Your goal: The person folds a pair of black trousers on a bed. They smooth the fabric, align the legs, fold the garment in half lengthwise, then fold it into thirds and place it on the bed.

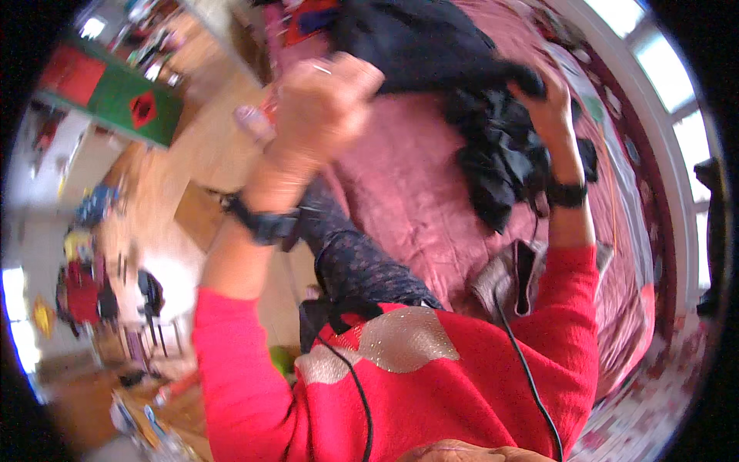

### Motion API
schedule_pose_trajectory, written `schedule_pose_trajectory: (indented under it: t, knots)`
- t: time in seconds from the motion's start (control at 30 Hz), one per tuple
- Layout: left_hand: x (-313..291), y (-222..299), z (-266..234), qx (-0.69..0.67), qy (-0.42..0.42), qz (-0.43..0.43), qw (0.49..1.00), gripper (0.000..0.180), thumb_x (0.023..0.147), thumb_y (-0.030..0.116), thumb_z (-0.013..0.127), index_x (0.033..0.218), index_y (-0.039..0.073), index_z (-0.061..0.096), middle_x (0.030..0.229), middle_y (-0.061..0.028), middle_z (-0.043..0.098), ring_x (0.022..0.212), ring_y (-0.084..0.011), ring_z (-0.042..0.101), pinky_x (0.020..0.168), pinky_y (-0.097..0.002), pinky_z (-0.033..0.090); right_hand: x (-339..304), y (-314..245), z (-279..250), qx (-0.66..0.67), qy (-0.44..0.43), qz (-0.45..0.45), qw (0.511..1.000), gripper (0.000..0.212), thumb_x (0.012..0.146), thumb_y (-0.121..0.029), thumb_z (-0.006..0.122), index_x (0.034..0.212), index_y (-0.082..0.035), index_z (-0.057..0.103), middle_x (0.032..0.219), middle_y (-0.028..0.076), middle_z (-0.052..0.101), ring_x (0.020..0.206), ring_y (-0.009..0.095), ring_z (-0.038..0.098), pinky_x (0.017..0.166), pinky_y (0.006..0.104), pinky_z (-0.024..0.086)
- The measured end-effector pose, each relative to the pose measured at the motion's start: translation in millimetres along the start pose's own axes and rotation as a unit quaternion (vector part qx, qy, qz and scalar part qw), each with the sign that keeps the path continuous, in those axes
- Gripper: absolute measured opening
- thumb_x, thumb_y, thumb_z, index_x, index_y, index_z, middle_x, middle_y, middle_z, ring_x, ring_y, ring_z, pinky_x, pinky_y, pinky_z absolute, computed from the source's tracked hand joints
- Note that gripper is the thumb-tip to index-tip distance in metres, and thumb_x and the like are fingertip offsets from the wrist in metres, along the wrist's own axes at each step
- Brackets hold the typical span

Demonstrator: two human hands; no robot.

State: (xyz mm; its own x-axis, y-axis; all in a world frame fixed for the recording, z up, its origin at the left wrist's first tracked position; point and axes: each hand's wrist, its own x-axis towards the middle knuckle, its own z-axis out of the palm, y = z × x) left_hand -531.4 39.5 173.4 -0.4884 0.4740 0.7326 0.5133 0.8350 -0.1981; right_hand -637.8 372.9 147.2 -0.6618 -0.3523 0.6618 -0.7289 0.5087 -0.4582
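Observation:
A black garment (416, 46) is stretched between my two hands above the pink bedspread (392, 177). My left hand (331, 96), a little blurred, is closed at the garment's left edge; the cloth inside the fist is hidden. At the other end, my right hand (548, 104) has its fingers wrapped round a bunched dark part of the cloth. Below that hand lies a second, crumpled black garment (500, 158) with a slight sheen. What kind of garments these are, I cannot make out.
A greyish folded cloth item (504, 277) lies on the bed near my right forearm. Wooden flooring (154, 223) runs along the left, with a brown box (202, 212), a green-and-red panel (115, 92) and a dark chair (150, 296). Windows (662, 73) line the right side.

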Motion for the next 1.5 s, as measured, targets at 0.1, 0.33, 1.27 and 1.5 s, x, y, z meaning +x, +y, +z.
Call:
schedule_pose_trajectory:
  t: [0.1,0.33,1.27,1.5]
  knots:
    - [-81,55,52,-0.026,-0.101,-0.056,0.993,0.004,0.076,0.014,0.059,0.077,0.013,0.056,0.073,-0.0066,0.054,0.065,-0.0262,0.060,0.060,-0.0418,0.048,-87,23,48,0.056,-0.121,0.044,0.990,0.046,0.078,0.009,0.069,0.122,-0.003,0.066,0.126,0.012,0.068,0.122,0.024,0.061,0.106,0.0356,0.045]
    - [-208,156,94,-0.239,-0.359,-0.111,0.895,0.004,0.081,0.016,0.061,0.084,0.014,0.061,0.083,-0.0058,0.063,0.078,-0.0274,0.066,0.071,-0.0446,0.048,-302,23,100,0.141,-0.263,0.443,0.845,0.046,0.082,0.004,0.073,0.127,-0.001,0.064,0.122,0.010,0.068,0.115,0.016,0.061,0.101,0.0321,0.047]
    - [-114,28,157,-0.148,-0.267,-0.217,0.927,0.048,0.081,0.012,0.067,0.127,0.006,0.056,0.119,-0.0178,0.060,0.110,-0.0401,0.058,0.095,-0.0492,0.047,-107,134,176,0.159,-0.163,0.391,0.892,0.038,0.079,-0.017,0.077,0.111,0.002,0.067,0.096,0.008,0.072,0.090,0.019,0.065,0.083,0.0334,0.051]
    - [-173,74,182,-0.223,-0.372,-0.236,0.870,0.059,0.087,0.015,0.065,0.142,0.006,0.046,0.143,-0.0210,0.049,0.135,-0.0383,0.044,0.110,-0.0479,0.039,-141,119,203,-0.143,-0.042,0.365,0.919,0.060,0.088,-0.028,0.068,0.140,-0.006,0.048,0.132,0.021,0.059,0.122,0.039,0.057,0.102,0.0457,0.046]
